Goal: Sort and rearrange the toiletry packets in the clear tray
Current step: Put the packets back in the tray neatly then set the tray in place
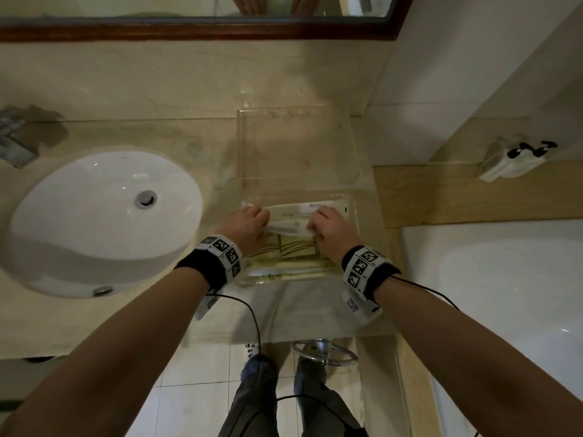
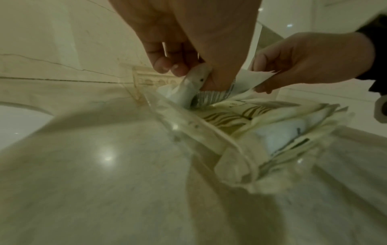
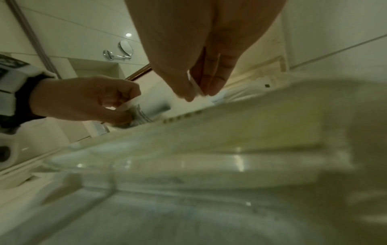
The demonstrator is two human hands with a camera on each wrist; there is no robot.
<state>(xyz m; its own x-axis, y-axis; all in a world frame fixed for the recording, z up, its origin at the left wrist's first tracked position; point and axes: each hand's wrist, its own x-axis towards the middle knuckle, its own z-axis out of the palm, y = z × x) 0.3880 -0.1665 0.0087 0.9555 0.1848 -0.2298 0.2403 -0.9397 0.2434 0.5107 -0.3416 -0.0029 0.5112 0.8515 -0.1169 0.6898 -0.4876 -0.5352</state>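
Both hands work over the near end of the clear tray on the counter. The left hand and the right hand each pinch one end of a long white packet, thumb against curled fingers. It looks light, thin and floppy, likely slippery; holding it by both ends seems wise.

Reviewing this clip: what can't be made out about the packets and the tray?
- Print on the white packet: too small in the head view, blurred in both wrist views.
- Packet count in the tray: the left hand and right hand cover part of the pile.
- Tray's near rim: smeared in the right wrist view.
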